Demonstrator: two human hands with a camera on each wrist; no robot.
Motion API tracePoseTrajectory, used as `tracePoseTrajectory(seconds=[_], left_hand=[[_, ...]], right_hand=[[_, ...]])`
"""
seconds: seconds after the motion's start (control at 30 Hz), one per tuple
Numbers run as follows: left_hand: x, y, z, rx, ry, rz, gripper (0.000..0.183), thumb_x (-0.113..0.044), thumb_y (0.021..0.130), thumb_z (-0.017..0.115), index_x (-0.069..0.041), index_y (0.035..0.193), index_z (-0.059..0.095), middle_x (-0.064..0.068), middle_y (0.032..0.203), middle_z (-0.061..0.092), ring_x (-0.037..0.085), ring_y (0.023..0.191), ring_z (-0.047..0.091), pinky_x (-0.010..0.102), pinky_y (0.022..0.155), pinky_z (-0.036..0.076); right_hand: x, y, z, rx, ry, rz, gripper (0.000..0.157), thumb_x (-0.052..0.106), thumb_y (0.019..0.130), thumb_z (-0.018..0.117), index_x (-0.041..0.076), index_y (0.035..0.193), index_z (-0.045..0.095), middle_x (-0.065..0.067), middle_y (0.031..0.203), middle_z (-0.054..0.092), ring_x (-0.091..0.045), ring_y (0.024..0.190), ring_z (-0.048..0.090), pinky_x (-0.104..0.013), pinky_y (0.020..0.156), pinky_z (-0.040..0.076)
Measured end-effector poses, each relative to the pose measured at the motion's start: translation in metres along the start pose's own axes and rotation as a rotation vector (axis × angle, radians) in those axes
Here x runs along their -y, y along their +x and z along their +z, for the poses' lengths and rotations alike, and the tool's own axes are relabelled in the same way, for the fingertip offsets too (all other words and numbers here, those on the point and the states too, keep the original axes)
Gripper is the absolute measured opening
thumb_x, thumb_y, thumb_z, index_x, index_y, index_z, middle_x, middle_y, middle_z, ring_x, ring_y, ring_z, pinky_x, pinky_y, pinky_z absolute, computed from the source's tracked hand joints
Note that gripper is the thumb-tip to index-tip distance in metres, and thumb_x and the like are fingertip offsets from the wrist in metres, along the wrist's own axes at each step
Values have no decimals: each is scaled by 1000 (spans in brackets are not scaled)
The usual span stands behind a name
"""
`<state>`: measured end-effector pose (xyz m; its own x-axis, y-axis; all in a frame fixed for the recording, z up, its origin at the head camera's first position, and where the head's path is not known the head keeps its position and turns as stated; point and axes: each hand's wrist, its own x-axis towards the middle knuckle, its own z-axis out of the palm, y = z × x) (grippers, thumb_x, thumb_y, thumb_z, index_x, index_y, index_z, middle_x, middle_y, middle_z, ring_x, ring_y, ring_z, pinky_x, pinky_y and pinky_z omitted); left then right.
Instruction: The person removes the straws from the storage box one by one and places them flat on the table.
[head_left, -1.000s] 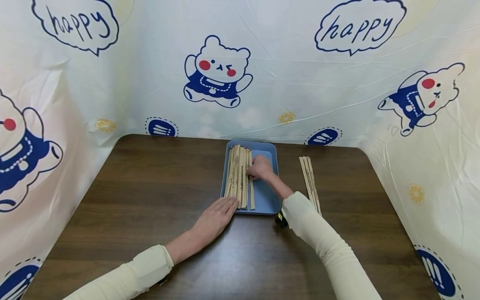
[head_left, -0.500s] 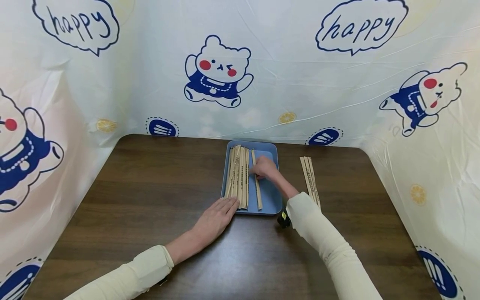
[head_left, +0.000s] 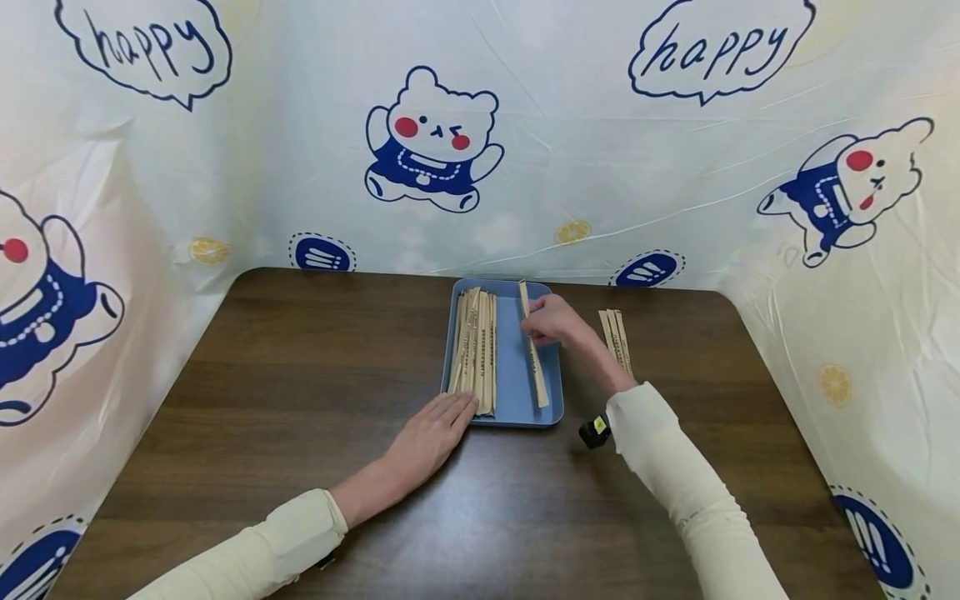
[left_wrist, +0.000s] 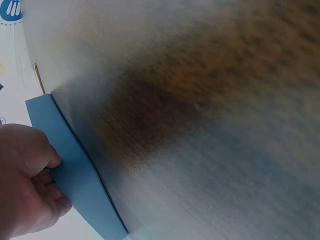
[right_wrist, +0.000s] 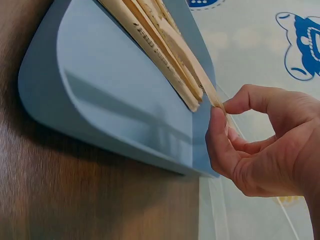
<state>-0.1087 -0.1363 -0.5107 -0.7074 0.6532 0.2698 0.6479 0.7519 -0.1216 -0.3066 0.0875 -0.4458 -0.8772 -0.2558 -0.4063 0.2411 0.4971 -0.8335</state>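
My right hand [head_left: 553, 320] pinches one paper-wrapped pair of chopsticks [head_left: 536, 367] between thumb and fingers, above the right half of a blue tray [head_left: 510, 421]. In the right wrist view, the thumb and fingertips [right_wrist: 218, 120] grip the slim wrapper near one end. My left hand [head_left: 431, 437] holds the tray's near-left corner; in the left wrist view its curled fingers [left_wrist: 64, 205] lie against the tray wall [left_wrist: 80, 175]. Several more wrapped chopsticks [head_left: 474, 354] lie side by side along the tray's left half, their near ends partly hidden by the left hand.
A few wrapped chopsticks [head_left: 615, 337] lie on the brown table [head_left: 315, 367] right of the tray, partly covered by the right forearm. A small black device [head_left: 595, 432] sits at the right wrist. A printed cloth [head_left: 570, 150] hangs behind the table.
My right hand has drawn one wrapped pair of chopsticks away from the row, moving it right and lifting it over the tray. The left hand stays in place.
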Motion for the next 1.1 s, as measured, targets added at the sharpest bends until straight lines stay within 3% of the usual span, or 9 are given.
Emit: tracePoseTrajectory(seconds=[0.07, 0.17, 0.37, 0.57, 0.77, 1.0, 1.1], left_hand=[[0, 1, -1, 5, 2, -1, 50, 8, 89, 65, 6, 138, 55, 21, 139, 55, 32, 128, 54, 43, 111, 40], [1, 1, -1, 19, 2, -3, 50, 8, 90, 64, 5, 139, 54, 21, 140, 54, 33, 129, 53, 43, 112, 39], [2, 2, -2, 22, 2, 0, 50, 7, 90, 65, 6, 139, 53, 21, 141, 54, 33, 128, 53, 43, 111, 40], [2, 2, -3, 48, 4, -8, 52, 8, 90, 66, 6, 140, 52, 21, 142, 52, 32, 130, 52, 43, 112, 39], [1, 2, -4, 52, 4, -8, 53, 9, 90, 66, 5, 141, 52, 21, 143, 52, 32, 130, 51, 43, 112, 38], [1, 1, -4, 62, -5, -10, 53, 8, 90, 66, 4, 141, 52, 20, 143, 52, 32, 131, 51, 43, 112, 38], [0, 0, -4, 54, -9, -7, 54, 9, 89, 67, 4, 141, 52, 21, 142, 52, 32, 130, 51, 43, 112, 39]], right_hand=[[-1, -2, -6, -2, 2, 4, 37, -6, 84, 56, -5, 119, 46, -10, 79, 50, -14, 59, 52, -29, 58, 55], [-5, -5, -16, -9, 4, 0, 45, -5, 86, 56, -7, 129, 43, -9, 77, 50, -14, 59, 51, -31, 60, 56], [-12, -10, -36, -47, -37, 14, 47, 0, 89, 59, -6, 133, 44, -9, 81, 55, -16, 68, 56, -43, 81, 59], [-26, -15, -58, -58, -35, 38, 45, -1, 92, 57, -9, 133, 41, -12, 91, 55, -18, 72, 58, -46, 85, 57], [-46, -24, -79, -75, -73, 50, 47, 0, 92, 55, -11, 135, 40, -16, 101, 52, -15, 68, 54, -41, 77, 58], [-74, -33, -102, -88, -56, 84, 34, -4, 89, 51, -10, 122, 43, -6, 81, 45, -11, 59, 44, -27, 58, 49], [-83, -36, -110, -103, -79, 94, 35, -3, 89, 52, -11, 121, 44, -7, 86, 46, -10, 62, 48, -23, 56, 50]])
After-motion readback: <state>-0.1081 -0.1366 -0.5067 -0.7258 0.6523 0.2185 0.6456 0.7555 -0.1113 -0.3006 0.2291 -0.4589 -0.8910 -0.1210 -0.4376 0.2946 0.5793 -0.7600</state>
